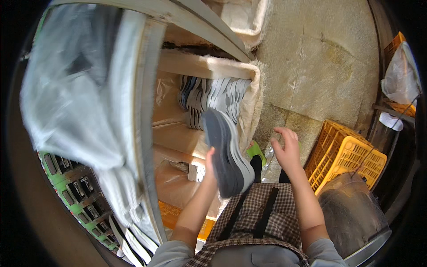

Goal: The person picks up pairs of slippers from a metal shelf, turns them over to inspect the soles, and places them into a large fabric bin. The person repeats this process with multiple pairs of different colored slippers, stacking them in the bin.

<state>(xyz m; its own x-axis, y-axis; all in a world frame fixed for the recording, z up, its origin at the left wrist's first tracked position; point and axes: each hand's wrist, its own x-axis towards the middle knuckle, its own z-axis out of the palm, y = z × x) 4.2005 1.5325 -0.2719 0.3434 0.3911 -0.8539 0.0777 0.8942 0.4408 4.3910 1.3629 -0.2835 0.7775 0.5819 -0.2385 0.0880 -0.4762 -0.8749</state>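
My left hand (210, 168) grips a stack of shoe soles (226, 155), dark grey on the near side and paler grey to white on the far side. The stack stands on edge, its thumb side showing, while the other fingers are hidden behind it. To its right, my right hand (288, 149) hovers above the floor with fingers apart and loosely bent, holding nothing. Just beyond the stack, a cloth-lined bin (254, 84) contains rows of grey, white and dark soles (218, 95).
At left, clear plastic sheeting (66, 102) and white soles (129, 240) lie by a metal post (149, 115) and a green rack (73, 200). A yellow crate (360, 160) and a filled plastic bag (351, 213) stand at right. Another lined bin (255, 26) is farther off.
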